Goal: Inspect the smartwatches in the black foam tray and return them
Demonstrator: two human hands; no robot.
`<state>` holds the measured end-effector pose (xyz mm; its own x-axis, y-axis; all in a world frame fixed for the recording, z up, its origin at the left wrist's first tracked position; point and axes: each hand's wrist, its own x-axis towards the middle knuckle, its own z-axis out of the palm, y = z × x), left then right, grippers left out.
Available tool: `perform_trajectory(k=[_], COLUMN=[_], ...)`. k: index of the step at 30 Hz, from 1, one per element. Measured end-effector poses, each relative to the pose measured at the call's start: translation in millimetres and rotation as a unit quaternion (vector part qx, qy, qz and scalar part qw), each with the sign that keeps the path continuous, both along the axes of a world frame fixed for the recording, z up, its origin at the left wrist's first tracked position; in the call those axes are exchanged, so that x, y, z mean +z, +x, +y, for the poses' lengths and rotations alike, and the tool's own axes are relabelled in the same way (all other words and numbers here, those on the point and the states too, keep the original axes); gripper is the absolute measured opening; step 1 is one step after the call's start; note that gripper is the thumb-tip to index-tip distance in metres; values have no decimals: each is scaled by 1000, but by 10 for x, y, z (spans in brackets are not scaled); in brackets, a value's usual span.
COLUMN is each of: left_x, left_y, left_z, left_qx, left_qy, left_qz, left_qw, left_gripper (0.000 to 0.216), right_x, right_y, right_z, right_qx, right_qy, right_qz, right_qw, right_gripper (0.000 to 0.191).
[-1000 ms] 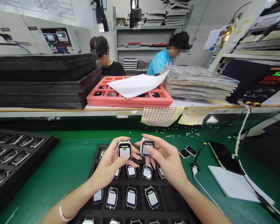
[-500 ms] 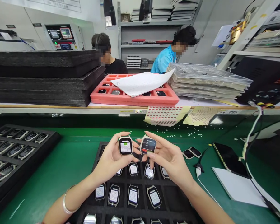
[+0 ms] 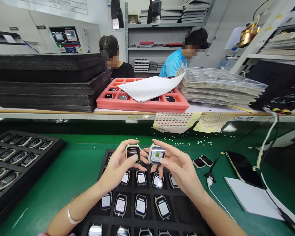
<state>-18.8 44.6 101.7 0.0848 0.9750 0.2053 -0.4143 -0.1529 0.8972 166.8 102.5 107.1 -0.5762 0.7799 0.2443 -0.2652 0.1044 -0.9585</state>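
My left hand is closed around a smartwatch case without a strap, its thumb on the lower part of the lit screen. A dark page with a few lines of text and a green mark shows there. Beside it, my right hand grips a second smartwatch case, thumb at the screen's lower right edge; this screen shows a pale grid with a green cell. Both are held up over a black foam tray, whose compartments hold several similar watches with lit grid screens.
Another foam tray of watches lies at left. Two watch faces, a phone, white paper and cables are at right. A shelf above carries black foam, a pink tray and plastic trays. Two people are beyond.
The left watch's screen went from a grid to a dark text page, and my left thumb moved onto it. The right watch's screen went from dark text to a pale grid.
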Motion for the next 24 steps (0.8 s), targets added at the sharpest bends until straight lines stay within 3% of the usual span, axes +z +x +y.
perform_trajectory(k=[6, 12, 19, 24], left_x=[-16, -40, -84, -102], left_y=[33, 7, -4, -15], left_z=[21, 21, 57, 75], left_qx=[19, -7, 2, -2], left_qy=[10, 18, 12, 19], left_qz=[26, 5, 6, -12], left_qw=[999, 1000, 1000, 1000], left_gripper=[35, 40, 26, 28], right_x=[1, 5, -9, -11], right_y=[4, 19, 15, 33], right_z=[1, -6, 3, 9], right_qx=[5, -1, 11, 25], right_qy=[7, 8, 15, 9], right_qz=[1, -9, 1, 3], right_qw=[1000, 1000, 1000, 1000], right_gripper=[42, 42, 39, 43])
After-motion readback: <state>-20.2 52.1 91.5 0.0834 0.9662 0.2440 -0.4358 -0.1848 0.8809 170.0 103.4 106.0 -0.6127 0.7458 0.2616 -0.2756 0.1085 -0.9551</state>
